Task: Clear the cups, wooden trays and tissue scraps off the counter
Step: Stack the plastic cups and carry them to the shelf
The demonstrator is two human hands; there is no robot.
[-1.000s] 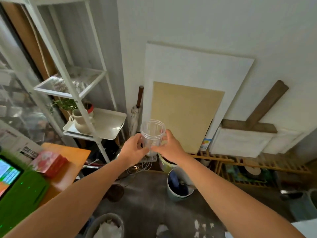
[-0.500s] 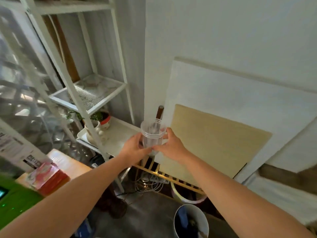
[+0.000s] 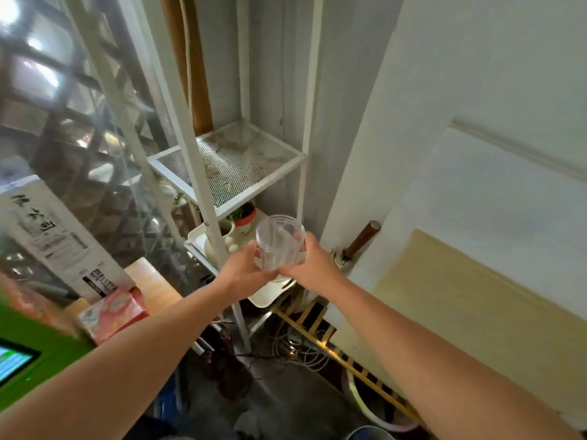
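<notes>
Right now both hands are on one clear plastic cup (image 3: 279,242), centre of the frame. Left hand (image 3: 243,270) wraps the lower left side, right hand (image 3: 309,265) closes on the right side, fingers curled round the wall. Cup is upright, mouth up, looks empty, though it's see-through so I can't be sure of a residue.

It hangs in the air in front of the white metal rack (image 3: 203,173). Mesh shelf (image 3: 228,163) sits above the cup in the frame; white tray shelf (image 3: 270,295) sits below and behind it, with a small pot plant (image 3: 244,214) and a pale jug (image 3: 219,241) on its far end. The counter itself is mostly out of shot; only an orange edge (image 3: 152,281) at lower left with a pink box (image 3: 111,312) on it.

My read: I'm carrying the cup off and parking it on the rack, probably the tray shelf.

How I'd do it well:
- Keep the squeeze light. Thin plastic walls flex and pop out under pressure.
- Hold low on the body, keep it level.
- Steer between the slanted rack post and the upright at right of the cup; don't clip either.
- Set it on the bare near part of the tray, clear of the plant and jug.
- Base flat down first, then release one hand at a time.
</notes>
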